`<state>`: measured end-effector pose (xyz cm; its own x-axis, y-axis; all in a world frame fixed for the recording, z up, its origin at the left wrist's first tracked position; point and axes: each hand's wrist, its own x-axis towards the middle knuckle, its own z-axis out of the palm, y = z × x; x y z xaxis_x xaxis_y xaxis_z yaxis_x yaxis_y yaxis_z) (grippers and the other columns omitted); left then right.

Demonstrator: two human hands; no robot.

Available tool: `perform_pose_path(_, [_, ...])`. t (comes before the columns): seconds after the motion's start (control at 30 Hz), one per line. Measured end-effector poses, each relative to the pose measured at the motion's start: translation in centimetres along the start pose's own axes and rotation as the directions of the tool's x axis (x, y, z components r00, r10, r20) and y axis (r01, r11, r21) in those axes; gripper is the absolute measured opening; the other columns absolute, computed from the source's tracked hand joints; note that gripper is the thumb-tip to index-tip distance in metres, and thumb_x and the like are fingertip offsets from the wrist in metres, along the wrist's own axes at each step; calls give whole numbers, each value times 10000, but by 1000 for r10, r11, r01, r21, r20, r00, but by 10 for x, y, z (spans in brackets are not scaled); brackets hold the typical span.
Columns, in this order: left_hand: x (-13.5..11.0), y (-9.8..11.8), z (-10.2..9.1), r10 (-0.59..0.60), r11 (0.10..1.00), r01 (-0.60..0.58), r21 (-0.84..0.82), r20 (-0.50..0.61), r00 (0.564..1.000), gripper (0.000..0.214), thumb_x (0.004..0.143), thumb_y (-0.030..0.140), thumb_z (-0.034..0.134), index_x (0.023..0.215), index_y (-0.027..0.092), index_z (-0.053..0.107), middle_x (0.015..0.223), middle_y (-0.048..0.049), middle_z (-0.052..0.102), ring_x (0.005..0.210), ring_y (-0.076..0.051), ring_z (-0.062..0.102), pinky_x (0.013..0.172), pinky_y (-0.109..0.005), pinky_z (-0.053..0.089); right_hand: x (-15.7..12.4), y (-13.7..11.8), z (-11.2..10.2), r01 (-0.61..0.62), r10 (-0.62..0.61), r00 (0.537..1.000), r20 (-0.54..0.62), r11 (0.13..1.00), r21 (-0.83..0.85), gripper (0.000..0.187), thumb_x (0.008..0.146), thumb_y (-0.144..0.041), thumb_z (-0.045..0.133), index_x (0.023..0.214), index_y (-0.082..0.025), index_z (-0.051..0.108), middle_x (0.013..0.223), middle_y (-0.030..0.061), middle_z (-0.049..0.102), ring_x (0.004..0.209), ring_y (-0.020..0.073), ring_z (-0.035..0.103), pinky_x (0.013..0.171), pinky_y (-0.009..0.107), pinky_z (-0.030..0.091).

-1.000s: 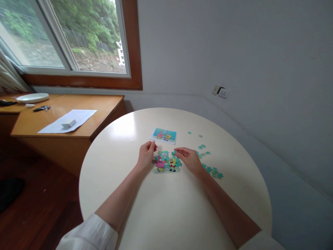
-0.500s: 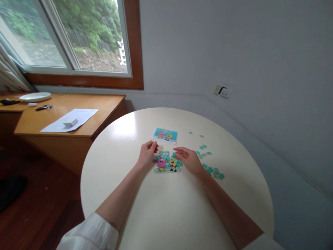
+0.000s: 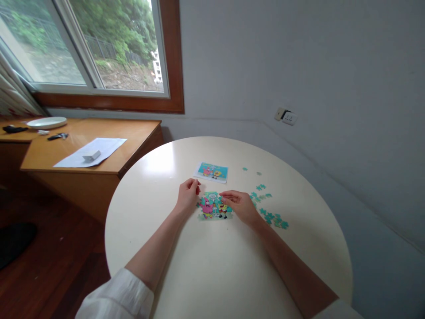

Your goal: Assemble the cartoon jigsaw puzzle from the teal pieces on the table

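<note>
A partly joined cartoon jigsaw puzzle lies on the round table, showing a pink figure, a pale one and a yellow one. At its upper right edge, my right hand has thumb and fingers pinched on a small teal puzzle piece, mostly covered by the fingertips. My left hand rests by the upper left corner, fingers curled and closed; whatever they may hold is hidden. Just beyond the puzzle is a picture card with the same figures.
Loose teal puzzle pieces are scattered right of my right hand, with several more farther back. The white round table stands near the wall. At left, a wooden desk bears paper, a small white box and a white plate.
My right hand has moved slightly left and down onto the puzzle's upper right, its fingertips coming closer together. My left hand has stayed almost still. The view has shifted a little.
</note>
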<state>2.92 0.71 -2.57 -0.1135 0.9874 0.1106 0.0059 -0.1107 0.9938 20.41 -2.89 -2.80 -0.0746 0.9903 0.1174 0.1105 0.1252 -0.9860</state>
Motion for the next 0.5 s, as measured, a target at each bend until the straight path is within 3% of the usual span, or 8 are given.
perform_pose_path(0.5, [1,-2,1,30,1000,-31,-6,-42,999,211,739,300,445,590,163,503,446,46,431,438,-78,393,476,-213,304,-3,-7,11,12,-12,1000,22,999,-36,239,589,-338,669,754,-167,680,728,59,686,680,182,630,647,308,513])
